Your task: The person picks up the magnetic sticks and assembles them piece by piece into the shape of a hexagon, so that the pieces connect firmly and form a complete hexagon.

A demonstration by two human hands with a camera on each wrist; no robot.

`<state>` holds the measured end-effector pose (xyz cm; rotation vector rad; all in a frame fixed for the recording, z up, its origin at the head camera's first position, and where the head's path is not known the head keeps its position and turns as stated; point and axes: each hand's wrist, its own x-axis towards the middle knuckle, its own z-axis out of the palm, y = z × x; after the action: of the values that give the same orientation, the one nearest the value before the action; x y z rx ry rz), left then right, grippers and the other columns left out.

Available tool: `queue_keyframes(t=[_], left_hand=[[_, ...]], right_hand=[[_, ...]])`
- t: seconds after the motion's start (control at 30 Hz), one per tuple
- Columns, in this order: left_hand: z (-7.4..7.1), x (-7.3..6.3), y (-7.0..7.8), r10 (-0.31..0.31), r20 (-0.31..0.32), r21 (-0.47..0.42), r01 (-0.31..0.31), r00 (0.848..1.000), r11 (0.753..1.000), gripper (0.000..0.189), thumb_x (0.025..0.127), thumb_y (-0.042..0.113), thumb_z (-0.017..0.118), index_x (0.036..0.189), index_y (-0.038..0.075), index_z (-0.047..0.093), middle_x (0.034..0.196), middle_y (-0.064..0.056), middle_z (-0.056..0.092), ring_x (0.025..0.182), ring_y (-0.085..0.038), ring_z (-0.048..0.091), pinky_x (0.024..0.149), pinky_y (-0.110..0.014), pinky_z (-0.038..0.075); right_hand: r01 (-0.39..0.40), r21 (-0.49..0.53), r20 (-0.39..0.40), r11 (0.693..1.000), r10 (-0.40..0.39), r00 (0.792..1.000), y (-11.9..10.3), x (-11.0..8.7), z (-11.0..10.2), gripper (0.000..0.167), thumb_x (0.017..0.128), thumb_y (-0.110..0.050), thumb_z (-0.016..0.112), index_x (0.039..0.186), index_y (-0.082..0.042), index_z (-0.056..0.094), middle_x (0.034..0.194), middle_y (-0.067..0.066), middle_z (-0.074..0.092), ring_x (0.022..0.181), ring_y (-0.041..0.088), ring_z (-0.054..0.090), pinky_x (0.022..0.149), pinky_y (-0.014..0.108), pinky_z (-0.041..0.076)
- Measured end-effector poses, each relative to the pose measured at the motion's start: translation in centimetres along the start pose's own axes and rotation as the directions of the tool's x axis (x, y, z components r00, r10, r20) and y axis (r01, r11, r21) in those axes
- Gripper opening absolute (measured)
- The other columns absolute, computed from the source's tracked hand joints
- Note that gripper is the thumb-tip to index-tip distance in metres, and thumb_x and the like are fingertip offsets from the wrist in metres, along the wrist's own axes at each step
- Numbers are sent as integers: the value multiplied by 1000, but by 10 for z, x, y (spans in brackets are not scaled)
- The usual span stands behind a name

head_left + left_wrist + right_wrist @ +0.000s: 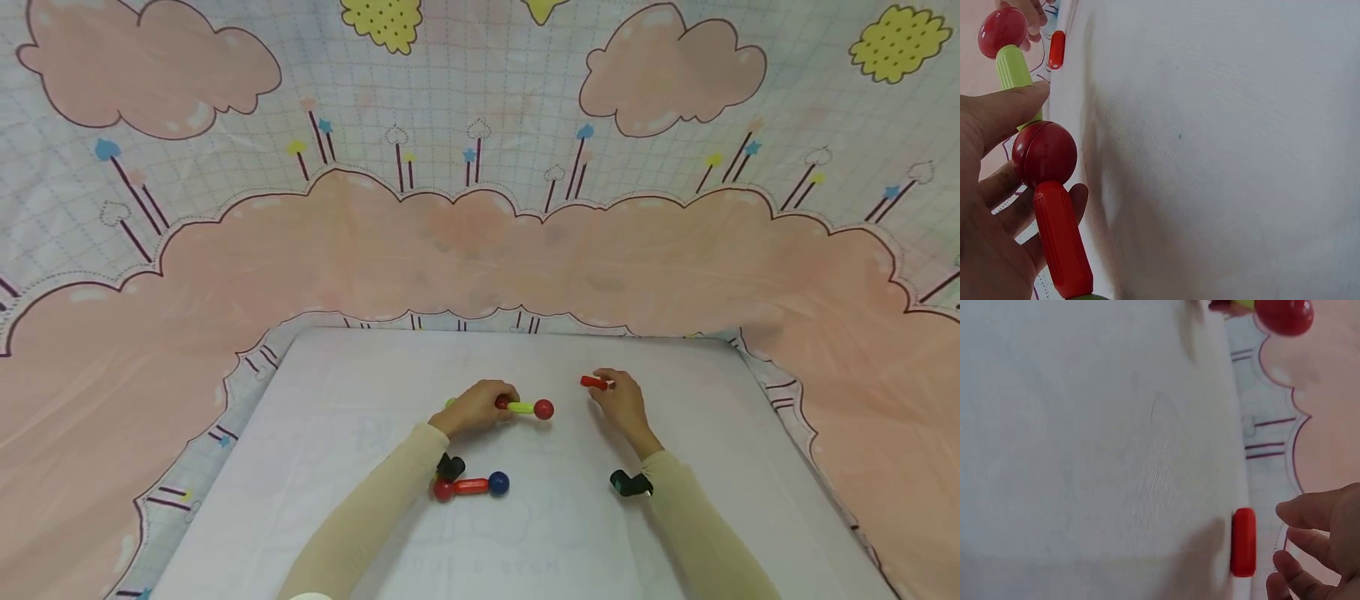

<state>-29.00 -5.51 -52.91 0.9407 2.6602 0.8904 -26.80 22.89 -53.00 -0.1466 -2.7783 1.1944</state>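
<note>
My left hand (483, 406) grips a toy chain of balls and rods. The chain runs from a red end ball (1002, 31) through a yellow-green rod (1014, 67) and a second red ball (1045, 154) to a red rod (1062, 240). A bit of green shows at the chain's lower end. The thumb lies across the yellow-green rod, with the other fingers behind. A loose red rod (1244, 542) lies on the table beside my right hand (621, 408). In the right wrist view that hand's fingers (1310, 511) are spread, with a gap between them and the rod.
Nearer on the white table (555, 533) lies another joined piece, a red rod (471, 486) with a red ball (444, 492) and a blue ball (498, 483). Black wrist cameras sit at both wrists. A patterned pink cloth (480, 258) hangs behind the table.
</note>
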Motion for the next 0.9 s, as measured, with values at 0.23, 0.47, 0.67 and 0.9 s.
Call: queue_keyframes(t=[0.23, 0.47, 0.67, 0.9], left_hand=[[1, 2, -2, 2, -4, 4, -2, 1000, 1000, 19, 87, 16, 75, 105, 14, 69, 94, 3, 64, 84, -11, 51, 80, -24, 44], [2, 2, -2, -18, 4, 8, 18, 1000, 1000, 19, 88, 16, 74, 106, 15, 69, 94, 4, 64, 85, -11, 51, 80, -24, 44], [0, 0, -2, -31, 4, 4, 31, 1000, 1000, 19, 87, 16, 75, 105, 14, 69, 93, 3, 63, 85, -11, 52, 80, -24, 44], [0, -2, -2, -29, 11, 2, 29, 1000, 1000, 18, 88, 16, 74, 105, 15, 70, 92, 3, 63, 85, -11, 51, 79, -23, 44]], right_hand=[[6, -95, 46, 995, -2, 999, 9, 16, 2, 35, 93, -13, 62, 126, -2, 62, 128, 25, 56, 114, 40, 53, 97, 51, 45], [-96, -79, 107, 992, 104, 989, 14, 24, 7, 37, 95, -15, 60, 130, -3, 60, 128, 24, 55, 115, 38, 51, 101, 52, 43], [-123, -51, 120, 991, 129, 984, 11, 27, 9, 38, 94, -15, 60, 130, -3, 60, 129, 24, 56, 116, 38, 52, 103, 52, 41], [-110, -51, 106, 993, 115, 988, 13, 26, 10, 36, 92, -15, 60, 125, -2, 63, 123, 23, 60, 110, 36, 54, 97, 50, 43]])
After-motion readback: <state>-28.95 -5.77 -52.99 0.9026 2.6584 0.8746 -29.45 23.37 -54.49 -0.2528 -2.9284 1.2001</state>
